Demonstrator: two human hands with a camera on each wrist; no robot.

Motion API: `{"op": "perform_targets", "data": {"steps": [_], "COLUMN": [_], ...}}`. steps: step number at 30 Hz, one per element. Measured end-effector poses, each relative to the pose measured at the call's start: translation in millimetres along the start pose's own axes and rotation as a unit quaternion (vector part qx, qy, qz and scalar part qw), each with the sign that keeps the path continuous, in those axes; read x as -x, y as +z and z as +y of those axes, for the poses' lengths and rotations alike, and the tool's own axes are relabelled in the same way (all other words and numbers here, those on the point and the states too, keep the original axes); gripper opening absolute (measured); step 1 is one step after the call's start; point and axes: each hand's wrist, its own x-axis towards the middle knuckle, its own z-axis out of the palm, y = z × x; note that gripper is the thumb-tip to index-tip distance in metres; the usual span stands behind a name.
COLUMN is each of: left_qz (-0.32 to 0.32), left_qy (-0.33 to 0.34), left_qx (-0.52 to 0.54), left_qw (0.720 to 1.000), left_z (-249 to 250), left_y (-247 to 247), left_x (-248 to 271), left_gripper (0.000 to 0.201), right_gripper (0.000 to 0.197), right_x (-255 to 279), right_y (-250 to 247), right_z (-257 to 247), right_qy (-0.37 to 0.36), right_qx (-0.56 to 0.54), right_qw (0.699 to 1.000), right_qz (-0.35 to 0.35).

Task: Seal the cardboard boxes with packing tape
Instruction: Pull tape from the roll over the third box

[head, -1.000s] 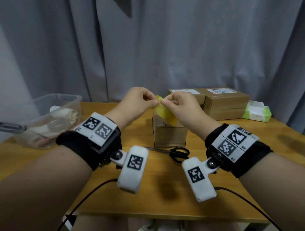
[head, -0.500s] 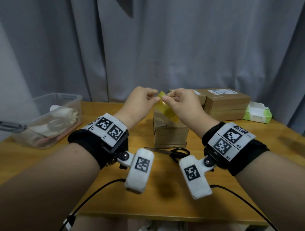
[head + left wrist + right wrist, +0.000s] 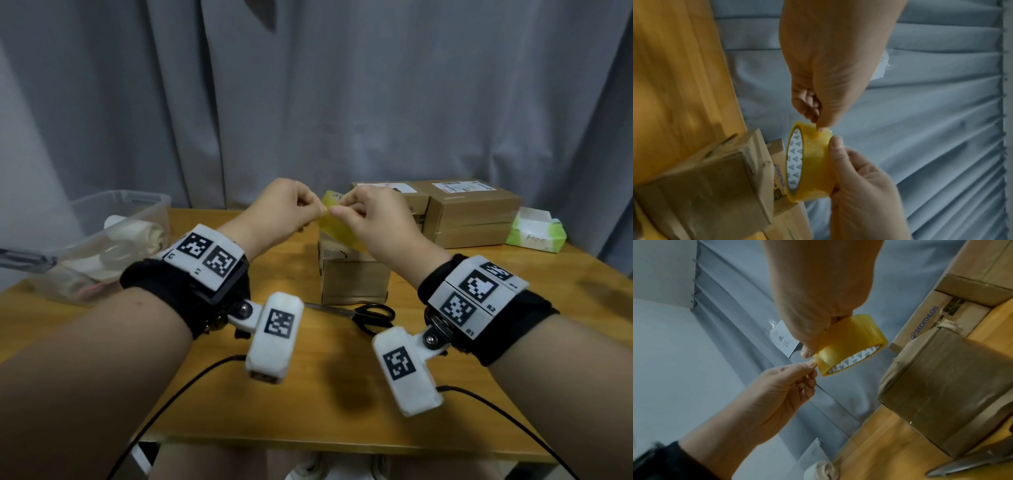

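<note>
- Both hands have risen slightly over 1 s, to frame centre above the box (image 3: 352,274).
- Right hand (image 3: 376,222) grips the tape (image 3: 337,226).
- Left hand (image 3: 281,209) pinches at its edge; seemingly still hunting the free end, none visibly peeled.
- Sealing not begun.

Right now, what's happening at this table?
A person holds a yellow tape roll in the air above a small cardboard box. The right hand grips the roll, while the left hand pinches at its outer surface with thumb and fingertips, apparently working the tape end loose. No strip is pulled out yet. Black scissors lie on the wooden table in front of the box, and more boxes are stacked behind.
</note>
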Motion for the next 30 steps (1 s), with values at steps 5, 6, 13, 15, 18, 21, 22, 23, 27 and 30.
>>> {"op": "perform_targets", "data": {"steps": [5,6,13,15,18,21,22,23,27,30], "left_qz": [-0.006,-0.002,-0.002,0.040,0.105,0.072,0.038,0.015,0.029,0.038], "left_qy": [0.048,0.057,0.124,0.131,0.089,0.006,-0.005,-0.004,0.030,0.035], "left_qx": [-0.107,-0.117,-0.179,-0.154,-0.039,0.007,0.007,0.023,0.107,0.092], "left_qw": [0.993,0.991,0.976,0.979,0.990,0.997,0.999,1.000,0.993,0.994], "left_z": [-1,-1,7,6,0,0,1,2,6,5], "left_y": [1,1,5,7,14,21,23,25,26,26], "left_x": [-1,-1,-1,-1,1,7,9,10,12,13], "left_gripper": [0.013,0.014,0.011,0.007,0.021,0.036,0.037,0.034,0.021,0.018], "right_gripper": [0.025,0.026,0.028,0.018,0.006,0.009,0.011,0.014,0.016,0.011], "right_x": [-1,-1,-6,-11,-16,-14,-13,-12,-14,-18], "right_y": [0,1,-1,-2,-3,-1,1,2,0,-7], "right_z": [-4,-4,-1,0,2,3,2,2,5,9], "right_qy": [-0.010,-0.010,-0.054,-0.022,0.023,0.066,0.074,0.087,0.104,0.067], "right_qx": [-0.018,-0.026,0.007,-0.020,-0.120,-0.224,-0.255,-0.285,-0.336,-0.234], "right_qw": [1.000,1.000,0.997,0.999,0.992,0.970,0.962,0.953,0.935,0.968], "right_qz": [-0.004,-0.004,-0.047,-0.015,0.043,0.063,0.061,0.056,0.038,0.057]}}
